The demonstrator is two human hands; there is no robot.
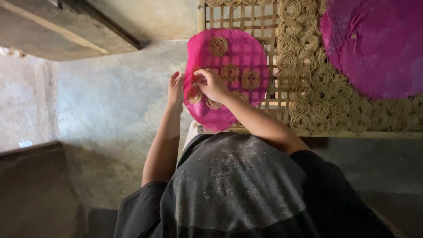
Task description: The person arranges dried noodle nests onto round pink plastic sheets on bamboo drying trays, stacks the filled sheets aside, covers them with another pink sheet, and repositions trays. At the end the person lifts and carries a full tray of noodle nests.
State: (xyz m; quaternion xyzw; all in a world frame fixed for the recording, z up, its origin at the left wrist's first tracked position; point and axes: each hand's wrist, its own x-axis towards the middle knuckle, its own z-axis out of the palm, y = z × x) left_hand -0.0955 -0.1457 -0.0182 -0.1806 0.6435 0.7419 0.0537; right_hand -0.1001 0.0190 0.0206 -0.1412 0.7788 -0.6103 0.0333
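Crowding the bamboo rack (246, 20), noodle coils (308, 88) flank the pink mat (238, 57).

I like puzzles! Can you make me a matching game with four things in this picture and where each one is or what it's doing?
Things:
1. Left hand
2. Right hand
3. Pink mat
4. Purple mat

Places or states:
A. Lies at the far right with no noodle coils on top
B. Rests on the pink mat among the coils
C. Holds the pink mat's left edge
D. Carries a few noodle coils and lies on the bamboo rack

Pairs: 1-C, 2-B, 3-D, 4-A
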